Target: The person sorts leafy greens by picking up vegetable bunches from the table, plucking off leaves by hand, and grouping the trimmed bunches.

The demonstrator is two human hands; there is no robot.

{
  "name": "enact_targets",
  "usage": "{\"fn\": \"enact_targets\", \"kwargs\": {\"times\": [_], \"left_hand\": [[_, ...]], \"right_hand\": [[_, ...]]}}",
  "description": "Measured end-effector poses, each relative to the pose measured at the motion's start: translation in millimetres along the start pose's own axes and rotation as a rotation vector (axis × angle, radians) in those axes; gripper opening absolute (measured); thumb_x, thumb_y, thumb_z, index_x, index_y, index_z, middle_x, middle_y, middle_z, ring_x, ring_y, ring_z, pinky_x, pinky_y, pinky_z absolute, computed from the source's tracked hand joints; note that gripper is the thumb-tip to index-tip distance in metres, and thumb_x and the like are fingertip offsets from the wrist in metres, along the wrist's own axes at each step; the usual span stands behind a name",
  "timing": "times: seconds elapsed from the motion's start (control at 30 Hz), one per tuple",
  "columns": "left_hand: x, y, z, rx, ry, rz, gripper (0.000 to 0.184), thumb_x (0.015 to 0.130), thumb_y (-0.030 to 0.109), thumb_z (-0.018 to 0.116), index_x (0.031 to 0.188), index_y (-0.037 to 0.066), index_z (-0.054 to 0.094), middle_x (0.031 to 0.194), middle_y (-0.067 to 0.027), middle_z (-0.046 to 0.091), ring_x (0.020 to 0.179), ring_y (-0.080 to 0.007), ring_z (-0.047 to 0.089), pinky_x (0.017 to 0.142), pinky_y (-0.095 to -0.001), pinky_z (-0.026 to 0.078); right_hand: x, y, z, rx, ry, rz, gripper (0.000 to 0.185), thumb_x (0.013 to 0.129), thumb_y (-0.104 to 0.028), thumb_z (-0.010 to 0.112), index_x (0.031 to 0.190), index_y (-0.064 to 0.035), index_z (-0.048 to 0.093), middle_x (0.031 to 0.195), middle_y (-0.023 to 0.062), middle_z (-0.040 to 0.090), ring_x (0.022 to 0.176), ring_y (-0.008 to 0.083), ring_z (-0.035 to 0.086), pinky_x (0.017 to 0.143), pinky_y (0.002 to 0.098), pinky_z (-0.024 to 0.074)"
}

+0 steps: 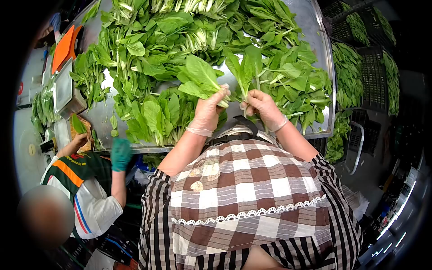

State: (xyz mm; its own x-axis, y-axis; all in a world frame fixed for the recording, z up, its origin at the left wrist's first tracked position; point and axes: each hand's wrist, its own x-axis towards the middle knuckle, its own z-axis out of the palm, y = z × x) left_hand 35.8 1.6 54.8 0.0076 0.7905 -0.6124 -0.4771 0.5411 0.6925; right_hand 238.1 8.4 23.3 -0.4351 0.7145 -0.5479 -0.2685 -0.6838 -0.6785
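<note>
Nearest is the checked apron point(247, 180), with both hands just beyond it. The left hand point(208, 110) is closed around the stem ends of a leafy bunch point(198, 78), leaves spreading up and outward. The right hand point(264, 109), nearly shut, pinches the base of an upright sprig point(241, 74) between thumb and fingers. That narrow pinch could bruise or snap the stems if squeezed hard, or let a leaf slip if loose; overlapping leaves could snag on neighbouring greens. Beyond and around the hands, loose greens point(155, 67) crowd the metal bench point(332, 101); those near its rim could slide off if nudged. Left of the hands is a co-worker point(95, 189); farther off to the right, dark crates point(374, 92) hold more greens.
</note>
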Motion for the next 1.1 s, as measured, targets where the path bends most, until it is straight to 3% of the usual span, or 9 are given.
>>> {"fn": "enact_targets", "kwargs": {"times": [0.2,0.3,0.4,0.5,0.6,0.9,1.1], "left_hand": [[-7,-1,6,0.173,-0.143,-0.116,0.028,0.087,0.018,0.071,0.11,0.006,0.061,0.096,-0.0008,0.067,0.083,-0.0122,0.062,0.072,-0.0258,0.048],[-4,-6,-1,0.209,-0.178,-0.087,0.031,0.085,0.02,0.072,0.109,0.004,0.064,0.096,-0.0048,0.069,0.082,-0.0149,0.064,0.072,-0.028,0.049],[-8,-4,1,0.132,-0.232,-0.149,0.037,0.087,0.019,0.07,0.119,0.004,0.059,0.105,-0.0036,0.067,0.093,-0.0153,0.063,0.083,-0.0306,0.05],[-16,2,7,0.065,-0.332,-0.126,0.04,0.087,0.019,0.07,0.122,0.003,0.058,0.106,-0.0043,0.066,0.096,-0.0159,0.063,0.086,-0.0311,0.05],[-16,0,6,0.052,-0.356,-0.12,0.037,0.087,0.018,0.069,0.119,0.004,0.059,0.105,-0.0039,0.066,0.093,-0.0153,0.063,0.083,-0.0302,0.05],[-8,-12,-3,0.182,-0.181,-0.057,0.029,0.083,0.012,0.072,0.109,0.006,0.061,0.095,-0.0008,0.065,0.083,-0.0108,0.061,0.069,-0.0242,0.048],[-16,-11,8,0.181,-0.095,0.047,0.028,0.082,0.008,0.073,0.108,0.005,0.062,0.096,-0.0012,0.066,0.082,-0.0112,0.061,0.07,-0.0252,0.049]], "right_hand": [[-4,-7,12,-0.104,-0.191,0.003,0.023,0.096,-0.025,0.06,0.099,-0.0032,0.058,0.079,0.0032,0.063,0.063,0.009,0.057,0.061,0.0213,0.0475],[-6,-7,7,-0.076,-0.251,0.048,0.022,0.096,-0.026,0.06,0.097,-0.0037,0.058,0.076,0.0021,0.061,0.064,0.009,0.057,0.061,0.021,0.0466],[-5,-4,1,-0.009,-0.358,0.079,0.023,0.096,-0.027,0.06,0.095,-0.004,0.059,0.075,0.002,0.061,0.063,0.0091,0.055,0.059,0.0216,0.045],[-7,-5,-2,0.041,-0.403,0.136,0.024,0.096,-0.027,0.061,0.095,-0.0039,0.059,0.074,0.0015,0.06,0.062,0.0092,0.054,0.057,0.0221,0.0436],[-9,-5,-1,0.048,-0.392,0.133,0.025,0.096,-0.028,0.061,0.094,-0.0031,0.06,0.075,0.0015,0.06,0.062,0.0095,0.054,0.056,0.0223,0.0433],[-13,3,22,-0.231,-0.038,-0.274,0.018,0.089,-0.015,0.07,0.096,0.0002,0.064,0.076,0.0009,0.062,0.064,0.0061,0.054,0.057,0.0202,0.043],[-18,6,26,-0.191,0.042,-0.276,0.017,0.093,-0.016,0.066,0.095,0.0005,0.064,0.077,0.0013,0.063,0.064,0.0056,0.055,0.057,0.0187,0.0434]]}}
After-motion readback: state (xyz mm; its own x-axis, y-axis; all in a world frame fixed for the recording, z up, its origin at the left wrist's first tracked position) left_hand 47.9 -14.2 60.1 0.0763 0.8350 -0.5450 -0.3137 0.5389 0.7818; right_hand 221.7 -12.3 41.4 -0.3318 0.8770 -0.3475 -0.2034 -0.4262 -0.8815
